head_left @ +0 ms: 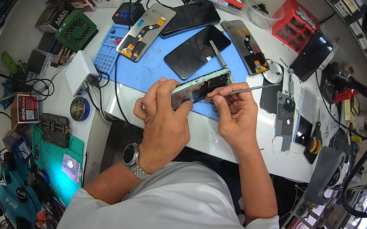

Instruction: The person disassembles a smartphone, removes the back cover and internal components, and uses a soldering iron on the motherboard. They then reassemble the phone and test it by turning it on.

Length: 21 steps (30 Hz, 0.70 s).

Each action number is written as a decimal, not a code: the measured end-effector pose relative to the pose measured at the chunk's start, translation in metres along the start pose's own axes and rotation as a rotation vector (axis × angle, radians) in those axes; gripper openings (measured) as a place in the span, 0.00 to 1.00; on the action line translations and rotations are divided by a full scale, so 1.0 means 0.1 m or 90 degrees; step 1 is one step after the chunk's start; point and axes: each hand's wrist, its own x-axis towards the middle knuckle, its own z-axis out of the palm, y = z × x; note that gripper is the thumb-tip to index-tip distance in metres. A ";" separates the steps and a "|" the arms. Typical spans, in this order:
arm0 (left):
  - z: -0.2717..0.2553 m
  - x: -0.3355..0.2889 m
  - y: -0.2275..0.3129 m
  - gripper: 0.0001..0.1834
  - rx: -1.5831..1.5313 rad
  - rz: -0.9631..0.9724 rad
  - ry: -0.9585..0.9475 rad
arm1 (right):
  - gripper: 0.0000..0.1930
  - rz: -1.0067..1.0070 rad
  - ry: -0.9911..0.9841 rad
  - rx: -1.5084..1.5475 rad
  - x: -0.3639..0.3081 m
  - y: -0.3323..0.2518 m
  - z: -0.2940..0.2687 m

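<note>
My left hand [163, 116] grips an opened phone body [200, 85], tilted, with its inner parts facing me. It hovers over the near edge of a blue work mat [152, 66]. My right hand [235, 113] pinches thin metal tweezers [251, 90], whose tip touches the phone's inside near its right end. A wristwatch [133, 158] sits on my left wrist.
On the mat lie a black phone screen [196, 51], a second metal tool [219, 56] and two display panels with flex cables [146, 31] [248, 46]. A red parts box [296, 25] stands at the back right, a green fan [76, 30] at the left, dismantled phone parts [285, 116] at the right.
</note>
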 end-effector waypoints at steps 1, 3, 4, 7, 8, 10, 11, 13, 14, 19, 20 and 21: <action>0.00 0.00 0.00 0.15 -0.001 0.000 0.001 | 0.08 -0.002 -0.001 -0.009 0.00 -0.01 0.01; 0.01 0.02 0.00 0.15 -0.002 0.002 0.004 | 0.08 -0.010 0.000 -0.033 0.02 0.00 0.01; 0.01 0.04 0.00 0.15 -0.005 0.001 0.004 | 0.08 -0.016 0.002 -0.048 0.03 0.02 0.00; 0.00 0.07 -0.01 0.15 -0.013 -0.001 0.003 | 0.09 -0.040 0.000 -0.077 0.04 0.05 -0.01; 0.01 0.07 -0.01 0.15 -0.015 -0.001 0.003 | 0.09 -0.049 -0.002 -0.084 0.04 0.06 -0.01; 0.00 0.07 -0.01 0.15 -0.018 -0.004 0.002 | 0.09 -0.051 -0.008 -0.090 0.04 0.04 -0.01; -0.01 0.07 -0.01 0.15 -0.020 -0.005 0.000 | 0.09 -0.053 -0.011 -0.093 0.04 0.04 -0.01; -0.01 0.07 0.00 0.15 -0.020 -0.007 -0.001 | 0.09 -0.049 -0.009 -0.086 0.05 0.04 -0.02; -0.02 0.07 -0.01 0.15 -0.018 -0.006 -0.001 | 0.08 -0.047 -0.008 -0.082 0.05 0.04 -0.02; 0.00 0.07 -0.02 0.12 -0.014 0.005 0.006 | 0.09 -0.006 0.016 0.001 0.04 0.02 0.00; 0.01 0.07 -0.02 0.12 -0.015 0.006 0.007 | 0.09 -0.006 0.013 -0.003 0.04 0.03 0.00; 0.00 0.07 -0.02 0.12 -0.016 0.005 0.009 | 0.09 -0.019 0.001 -0.039 0.04 0.03 -0.01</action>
